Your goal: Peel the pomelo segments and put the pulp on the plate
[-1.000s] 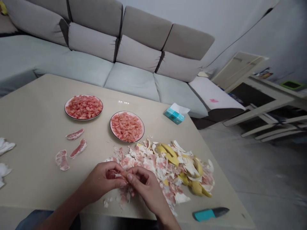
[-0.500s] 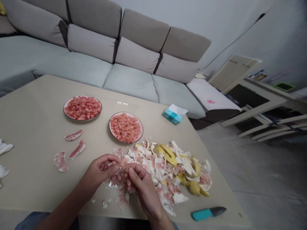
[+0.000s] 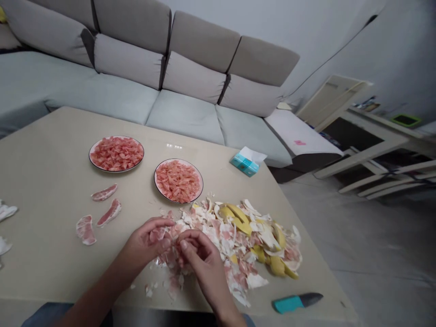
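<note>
My left hand [image 3: 145, 243] and my right hand [image 3: 199, 256] meet low over the table, fingers curled around a pink pomelo segment [image 3: 158, 235] with pale membrane on it. The segment is partly hidden by my fingers. Both hands sit at the near edge of a heap of torn white membrane and pink shreds [image 3: 218, 254]. Yellow rind pieces [image 3: 238, 217] lie on the heap's far side. Behind my hands stand two plates of pink pulp [image 3: 90, 156] [image 3: 155, 181]. Three peeled segments [image 3: 109, 212] lie to my left.
A knife with a teal handle [image 3: 284, 305] lies near the beige table's [image 3: 51, 181] right edge. A teal tissue packet [image 3: 245, 162] sits further back. White membrane scraps [image 3: 5, 211] lie at the left. A grey sofa [image 3: 184, 116] stands behind the table.
My two hands have drawn closer together, and the right hand's fingers have curled in toward the segment. The view has shifted very slightly; plates, heap and knife stay in place on the table.
</note>
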Available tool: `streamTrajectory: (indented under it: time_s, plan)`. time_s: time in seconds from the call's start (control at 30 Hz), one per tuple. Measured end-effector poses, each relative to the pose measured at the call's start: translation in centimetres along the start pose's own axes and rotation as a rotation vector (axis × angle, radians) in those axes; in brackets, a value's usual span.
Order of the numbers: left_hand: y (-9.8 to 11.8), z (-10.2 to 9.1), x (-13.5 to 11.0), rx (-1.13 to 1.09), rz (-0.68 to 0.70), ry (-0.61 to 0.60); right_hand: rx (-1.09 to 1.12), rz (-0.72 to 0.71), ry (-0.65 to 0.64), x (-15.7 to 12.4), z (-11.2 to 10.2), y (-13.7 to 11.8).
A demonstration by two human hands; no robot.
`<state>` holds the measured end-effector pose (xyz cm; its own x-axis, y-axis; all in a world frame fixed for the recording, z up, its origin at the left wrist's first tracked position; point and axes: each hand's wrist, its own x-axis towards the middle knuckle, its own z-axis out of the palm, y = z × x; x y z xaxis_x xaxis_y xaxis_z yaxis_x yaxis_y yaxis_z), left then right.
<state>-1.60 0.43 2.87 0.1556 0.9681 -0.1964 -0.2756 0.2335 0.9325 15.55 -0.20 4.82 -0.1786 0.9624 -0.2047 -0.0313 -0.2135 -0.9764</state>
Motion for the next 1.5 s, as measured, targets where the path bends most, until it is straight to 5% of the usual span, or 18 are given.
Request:
streamTrajectory:
  time_s: [0.2, 0.53, 1.1, 1.3, 1.5]
  plan:
    - [-0.8, 0.0, 0.1, 0.208, 0.156, 0.021, -0.473, -0.323, 0.053, -0.2, 0.3, 0.2]
    - [-0.4, 0.6, -0.3, 0.127, 0.014, -0.072, -0.214, 0.001, 0.010, -0.2, 0.6, -0.4]
    - [-0.4, 1.2, -0.3, 0.222, 0.053, -0.010, 0.115, 0.183, -0.057, 0.3, 0.6, -0.2]
    - [-0.4, 1.3, -0.2, 0.163, 0.021, 0.042, 0.126, 0.160, -0.078, 0.4, 0.4, 0.1]
    - [-0.6, 1.1, -0.2, 0.340, 0.262, 0.132, -0.155, -0.039, -0.010, 0.2, 0.1, 0.0]
